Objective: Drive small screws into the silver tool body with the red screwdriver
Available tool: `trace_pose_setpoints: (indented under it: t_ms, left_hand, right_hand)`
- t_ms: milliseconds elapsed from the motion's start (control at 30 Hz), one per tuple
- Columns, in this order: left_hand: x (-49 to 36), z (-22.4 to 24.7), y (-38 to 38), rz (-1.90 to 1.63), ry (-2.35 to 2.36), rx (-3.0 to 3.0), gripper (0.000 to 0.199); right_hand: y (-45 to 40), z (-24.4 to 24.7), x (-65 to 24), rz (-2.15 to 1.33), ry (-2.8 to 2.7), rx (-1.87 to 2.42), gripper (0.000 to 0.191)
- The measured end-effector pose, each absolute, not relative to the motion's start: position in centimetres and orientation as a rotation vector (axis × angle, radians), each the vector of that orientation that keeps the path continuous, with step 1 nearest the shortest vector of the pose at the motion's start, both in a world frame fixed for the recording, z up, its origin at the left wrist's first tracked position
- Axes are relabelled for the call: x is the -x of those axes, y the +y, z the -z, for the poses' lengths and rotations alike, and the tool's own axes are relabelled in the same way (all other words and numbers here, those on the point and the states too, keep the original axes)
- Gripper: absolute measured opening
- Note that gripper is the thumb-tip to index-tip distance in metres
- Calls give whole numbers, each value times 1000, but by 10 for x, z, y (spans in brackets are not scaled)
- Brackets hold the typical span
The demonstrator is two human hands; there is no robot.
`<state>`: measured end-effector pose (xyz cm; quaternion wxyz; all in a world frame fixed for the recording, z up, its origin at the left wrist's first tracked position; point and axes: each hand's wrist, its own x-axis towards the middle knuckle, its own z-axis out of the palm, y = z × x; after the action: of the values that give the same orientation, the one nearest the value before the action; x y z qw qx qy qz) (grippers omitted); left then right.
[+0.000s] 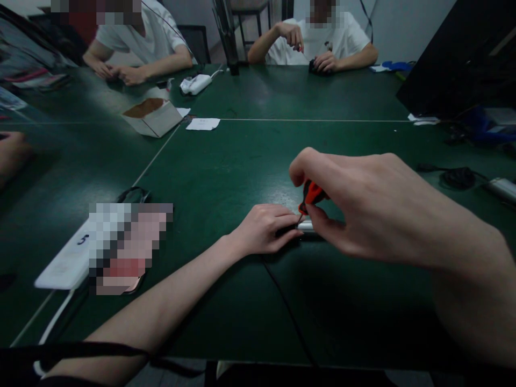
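A white block (66,263) at lower left reads "5"; centre, right grip (379,207) holds a red-black screwdriver (315,193), left grip (266,228) pinches a silver bar (307,227)

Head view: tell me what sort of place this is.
Probably a shared workroom or workshop: a large green-topped table, a red-and-black screwdriver in the right hand, and a person in a white shirt across the table, handling a small dark object.

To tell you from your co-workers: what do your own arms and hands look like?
The left hand and right hand are bare, with no gloves, rings or watch visible. Most of the left forearm is bare too. A dark strap crosses it near the bottom edge; whether it is worn, I cannot tell.
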<state>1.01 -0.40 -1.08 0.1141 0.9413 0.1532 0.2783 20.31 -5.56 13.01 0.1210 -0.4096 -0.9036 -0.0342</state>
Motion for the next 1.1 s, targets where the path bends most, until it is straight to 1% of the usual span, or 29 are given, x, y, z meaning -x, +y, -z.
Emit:
trace_pose_setpoints:
  t_ms: [133,200,300,333,400,467,567,667,733,867,967,1100]
  left_hand:
    - [-10,10,-5,-829,480,-2791,29]
    - [-10,9,-5,-801,492,-2790,28]
    - [-9,9,-5,-809,487,-2790,28]
    - [-9,9,-5,-823,480,-2792,28]
    - [-9,9,-5,-842,473,-2787,29]
    - [-9,9,-4,-834,468,-2781,30]
    - [-9,9,-5,-809,464,-2773,29]
    - [-9,8,-6,-859,481,-2773,28]
    - [-9,8,-7,-809,530,-2789,27]
    - [-9,7,-6,-740,514,-2785,28]
    - [-9,9,-5,-790,475,-2774,30]
    - [-9,11,-4,-821,476,-2785,30]
  right_hand:
    - [-53,-130,-203,242,-2609,1213,17]
    - [-52,-129,-203,304,-2597,1208,17]
    - [-51,-127,-202,276,-2604,1200,9]
    - [-51,-127,-203,250,-2604,1193,11]
    - [-51,-127,-204,179,-2606,1169,24]
    - [-52,-127,-205,99,-2616,1143,30]
    - [-52,-128,-206,60,-2630,1139,28]
    - [-52,-128,-205,191,-2589,1191,20]
    - [-50,-127,-205,284,-2550,1232,21]
    - [-48,-125,-205,308,-2549,1220,13]
    - [-49,-125,-206,200,-2589,1151,24]
    - [-49,-128,-207,63,-2651,1086,27]
